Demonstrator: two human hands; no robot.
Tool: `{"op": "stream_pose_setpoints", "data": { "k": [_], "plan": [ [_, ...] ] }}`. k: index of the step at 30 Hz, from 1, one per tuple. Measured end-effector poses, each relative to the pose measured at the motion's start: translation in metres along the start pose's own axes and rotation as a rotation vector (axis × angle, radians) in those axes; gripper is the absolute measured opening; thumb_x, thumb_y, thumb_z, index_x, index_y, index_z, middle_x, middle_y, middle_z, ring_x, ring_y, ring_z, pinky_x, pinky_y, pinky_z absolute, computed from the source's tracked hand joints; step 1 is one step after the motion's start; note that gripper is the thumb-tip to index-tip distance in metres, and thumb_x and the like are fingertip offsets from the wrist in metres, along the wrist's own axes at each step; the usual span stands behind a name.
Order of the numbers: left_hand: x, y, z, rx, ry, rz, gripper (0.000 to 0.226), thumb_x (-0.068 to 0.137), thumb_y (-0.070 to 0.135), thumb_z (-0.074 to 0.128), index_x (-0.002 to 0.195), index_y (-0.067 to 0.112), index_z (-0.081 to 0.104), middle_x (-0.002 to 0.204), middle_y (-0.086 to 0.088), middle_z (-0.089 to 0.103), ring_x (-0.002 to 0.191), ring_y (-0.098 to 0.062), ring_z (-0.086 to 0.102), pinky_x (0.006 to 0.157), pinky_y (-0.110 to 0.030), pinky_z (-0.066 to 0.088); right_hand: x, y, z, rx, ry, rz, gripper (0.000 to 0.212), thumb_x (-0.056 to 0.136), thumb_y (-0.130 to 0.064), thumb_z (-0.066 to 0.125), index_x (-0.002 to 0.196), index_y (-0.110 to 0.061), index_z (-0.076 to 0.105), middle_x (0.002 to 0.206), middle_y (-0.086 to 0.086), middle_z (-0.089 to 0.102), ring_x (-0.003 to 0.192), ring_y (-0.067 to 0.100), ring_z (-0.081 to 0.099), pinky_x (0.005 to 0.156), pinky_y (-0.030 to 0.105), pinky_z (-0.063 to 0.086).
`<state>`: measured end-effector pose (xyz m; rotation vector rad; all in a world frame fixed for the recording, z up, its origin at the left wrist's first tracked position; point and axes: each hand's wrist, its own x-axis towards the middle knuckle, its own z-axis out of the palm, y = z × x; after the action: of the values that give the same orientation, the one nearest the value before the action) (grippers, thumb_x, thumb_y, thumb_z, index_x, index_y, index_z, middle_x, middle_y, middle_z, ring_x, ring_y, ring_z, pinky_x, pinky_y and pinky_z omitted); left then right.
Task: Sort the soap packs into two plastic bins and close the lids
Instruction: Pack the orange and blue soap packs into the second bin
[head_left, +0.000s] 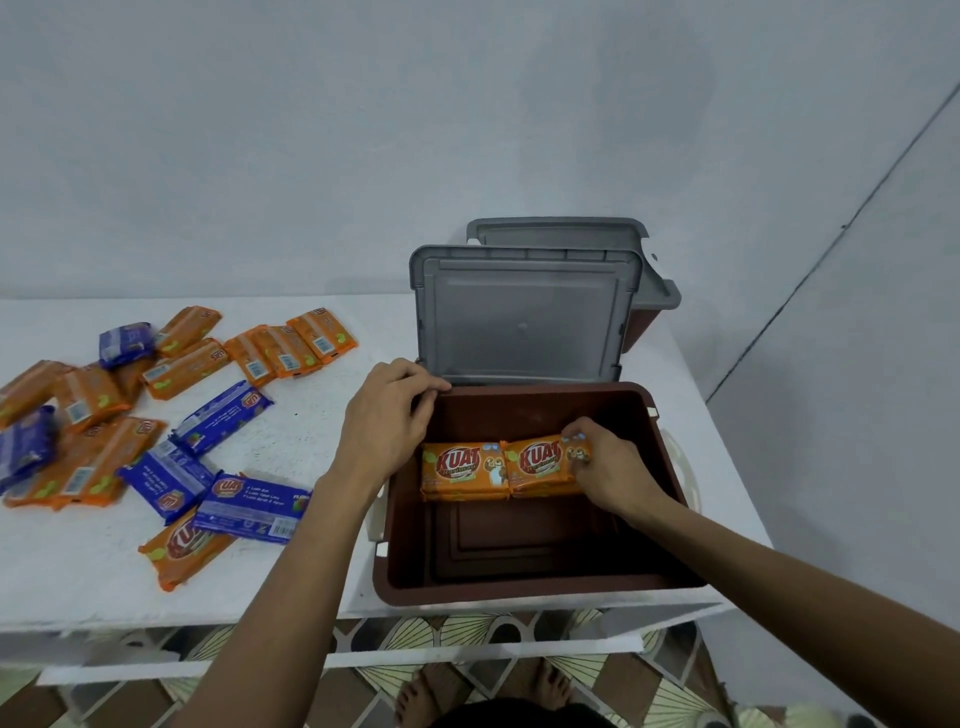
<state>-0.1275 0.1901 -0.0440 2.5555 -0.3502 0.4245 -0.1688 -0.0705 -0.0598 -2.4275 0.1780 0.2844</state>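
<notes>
A brown plastic bin stands near the table's front right, its grey lid swung up behind it. Two orange soap packs lie side by side inside. My right hand grips the right orange pack; the left orange pack lies beside it. My left hand rests on the bin's left rim with its fingers curled over the edge. A second brown bin with its own grey lid raised stands behind the first, mostly hidden.
Several orange packs and blue packs lie scattered over the left of the white table. A pale wall rises behind. The table's front edge is close, with patterned floor and my feet below.
</notes>
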Motion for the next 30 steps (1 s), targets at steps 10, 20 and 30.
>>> {"op": "stream_pose_setpoints", "data": {
  "k": [10, 20, 30],
  "plan": [
    [-0.002, 0.000, -0.001, 0.003, -0.008, 0.005, 0.021, 0.093, 0.016, 0.059, 0.107, 0.023, 0.073, 0.104, 0.004, 0.063, 0.100, -0.013, 0.051, 0.075, -0.021, 0.037, -0.002, -0.006, 0.005, -0.182, -0.051, 0.015, 0.031, 0.096, -0.019, 0.054, 0.126, -0.020, 0.047, 0.126, 0.014, 0.053, 0.110, 0.032, 0.058, 0.091, 0.040, 0.053],
    [-0.002, 0.000, 0.000, -0.002, 0.006, 0.021, 0.022, 0.092, 0.013, 0.060, 0.106, 0.021, 0.074, 0.102, 0.003, 0.063, 0.098, -0.015, 0.053, 0.076, -0.022, 0.037, -0.003, -0.012, 0.002, -0.102, -0.082, 0.024, 0.033, 0.095, -0.011, 0.057, 0.127, -0.012, 0.048, 0.124, 0.014, 0.058, 0.108, 0.028, 0.061, 0.086, 0.033, 0.055],
    [-0.001, -0.006, 0.000, -0.018, -0.024, 0.031, 0.023, 0.093, 0.012, 0.058, 0.109, 0.020, 0.072, 0.103, 0.002, 0.062, 0.100, -0.014, 0.051, 0.081, -0.019, 0.033, -0.001, -0.017, -0.004, -0.235, -0.093, -0.003, 0.033, 0.097, -0.023, 0.054, 0.127, -0.012, 0.051, 0.125, 0.013, 0.061, 0.105, 0.027, 0.064, 0.082, 0.031, 0.056]
  ]
}}
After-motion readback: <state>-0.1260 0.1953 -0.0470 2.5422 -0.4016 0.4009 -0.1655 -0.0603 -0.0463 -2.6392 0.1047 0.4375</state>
